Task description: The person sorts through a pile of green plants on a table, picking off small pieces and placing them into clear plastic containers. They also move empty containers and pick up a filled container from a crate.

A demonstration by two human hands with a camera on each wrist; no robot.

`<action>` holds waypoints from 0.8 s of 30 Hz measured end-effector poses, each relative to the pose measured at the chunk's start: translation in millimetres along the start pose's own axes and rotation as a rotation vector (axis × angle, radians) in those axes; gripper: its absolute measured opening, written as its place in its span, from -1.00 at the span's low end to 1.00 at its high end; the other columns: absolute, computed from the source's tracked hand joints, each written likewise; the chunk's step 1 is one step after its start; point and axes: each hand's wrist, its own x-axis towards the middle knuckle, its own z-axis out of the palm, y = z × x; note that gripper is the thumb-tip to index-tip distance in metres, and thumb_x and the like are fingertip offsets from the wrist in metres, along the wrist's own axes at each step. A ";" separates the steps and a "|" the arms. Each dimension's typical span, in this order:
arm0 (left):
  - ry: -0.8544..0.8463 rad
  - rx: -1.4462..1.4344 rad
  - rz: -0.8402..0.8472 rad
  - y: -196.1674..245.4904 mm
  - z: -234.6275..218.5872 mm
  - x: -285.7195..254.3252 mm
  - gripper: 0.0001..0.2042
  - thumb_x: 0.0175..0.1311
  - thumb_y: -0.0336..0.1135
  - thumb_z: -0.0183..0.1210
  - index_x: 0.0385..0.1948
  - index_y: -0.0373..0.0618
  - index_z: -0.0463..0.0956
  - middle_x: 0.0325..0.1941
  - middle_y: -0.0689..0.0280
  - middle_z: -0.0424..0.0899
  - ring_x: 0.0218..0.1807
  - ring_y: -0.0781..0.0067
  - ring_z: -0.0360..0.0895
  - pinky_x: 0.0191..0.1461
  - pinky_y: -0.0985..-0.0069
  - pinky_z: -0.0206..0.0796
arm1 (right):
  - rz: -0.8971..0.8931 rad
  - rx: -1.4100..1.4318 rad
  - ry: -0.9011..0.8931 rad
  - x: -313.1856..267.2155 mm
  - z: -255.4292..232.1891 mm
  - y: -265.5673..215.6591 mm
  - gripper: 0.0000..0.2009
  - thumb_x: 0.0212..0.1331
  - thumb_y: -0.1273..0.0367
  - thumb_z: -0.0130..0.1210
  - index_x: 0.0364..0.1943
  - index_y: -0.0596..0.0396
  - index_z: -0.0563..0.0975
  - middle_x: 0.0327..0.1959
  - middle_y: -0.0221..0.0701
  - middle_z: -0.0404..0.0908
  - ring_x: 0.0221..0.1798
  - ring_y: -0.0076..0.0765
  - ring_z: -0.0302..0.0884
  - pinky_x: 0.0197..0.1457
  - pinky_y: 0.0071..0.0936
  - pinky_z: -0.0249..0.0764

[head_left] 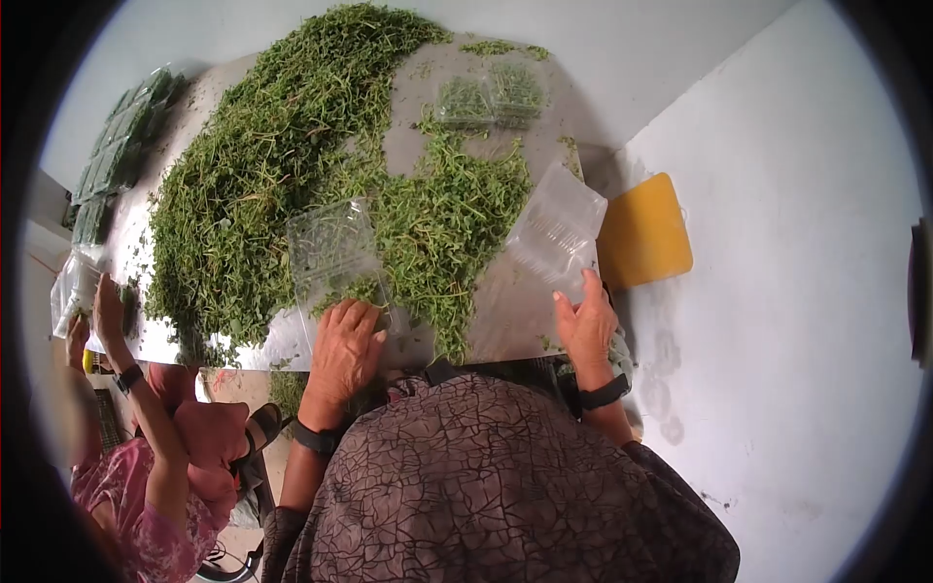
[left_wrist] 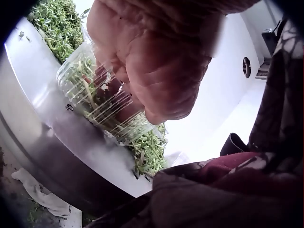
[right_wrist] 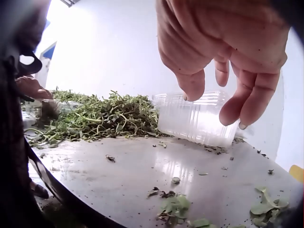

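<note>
My left hand (head_left: 345, 352) reaches into a clear plastic clamshell box (head_left: 335, 241) at the near table edge, its lid raised away from me. In the left wrist view, fingers show through the ribbed box wall, pressing among green leafy stems (left_wrist: 88, 95). My right hand (head_left: 586, 328) is at the near corner of another clear box (head_left: 559, 228), which lies open with no greens in it. Thumb and fingers are spread apart in the right wrist view, with fingertips overlapping that box (right_wrist: 192, 118). Between the boxes lies a heap of greens (head_left: 447, 223).
A larger pile of greens (head_left: 272, 146) covers the table's left and back. A filled box (head_left: 491, 95) stands at the back, and stacked filled boxes (head_left: 117, 146) at the far left. Another person's hand (head_left: 109, 306) works there. A yellow stool (head_left: 646, 233) stands by the right wall.
</note>
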 end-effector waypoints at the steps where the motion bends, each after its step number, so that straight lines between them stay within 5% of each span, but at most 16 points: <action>1: 0.032 0.012 0.003 1.8 1.0 -0.3 -0.65 0.19 -0.32 0.10 -0.02 -0.29 0.46 0.05 0.06 0.50 0.18 -0.02 0.37 0.28 0.13 0.17 | -0.003 0.005 0.006 1.4 0.0 2.0 -0.46 0.04 0.34 0.27 0.14 0.12 0.36 -0.24 -0.16 0.57 -0.39 -0.12 0.56 -0.21 -0.16 0.47; 7: 0.086 0.017 -0.041 9.8 3.6 -0.4 -0.68 0.19 -0.31 0.10 -0.07 -0.30 0.48 0.01 0.05 0.50 0.15 -0.04 0.38 0.25 0.15 0.22 | 0.074 0.366 -0.081 12.1 22.6 27.7 -0.69 0.00 0.42 0.26 -0.11 0.13 0.56 -0.27 -0.18 0.59 -0.36 -0.12 0.58 -0.27 -0.25 0.51; 9: 0.093 0.026 -0.056 10.9 4.1 -0.8 -0.68 0.19 -0.30 0.10 -0.07 -0.30 0.48 0.01 0.04 0.50 0.15 -0.05 0.38 0.25 0.15 0.23 | -0.086 0.407 -0.057 17.9 23.0 34.6 -0.77 -0.01 0.46 0.23 -0.21 0.16 0.58 -0.27 -0.20 0.59 -0.37 -0.13 0.58 -0.30 -0.32 0.51; 18: 0.077 0.045 -0.063 8.4 7.3 0.6 -0.69 0.22 -0.28 0.08 -0.08 -0.29 0.49 0.01 0.05 0.51 0.15 -0.05 0.39 0.24 0.17 0.25 | -0.243 0.432 -0.265 64.1 24.6 43.5 -0.79 -0.06 0.53 0.21 -0.27 0.17 0.57 -0.32 -0.21 0.56 -0.43 -0.18 0.53 -0.38 -0.40 0.46; 24: 0.057 0.007 -0.057 7.1 4.4 0.9 -0.68 0.23 -0.26 0.08 -0.08 -0.29 0.49 0.02 0.05 0.51 0.15 -0.06 0.39 0.25 0.16 0.25 | -0.242 0.525 -0.180 68.6 32.9 47.2 -0.79 -0.06 0.53 0.20 -0.26 0.16 0.57 -0.28 -0.26 0.58 -0.39 -0.20 0.54 -0.33 -0.43 0.48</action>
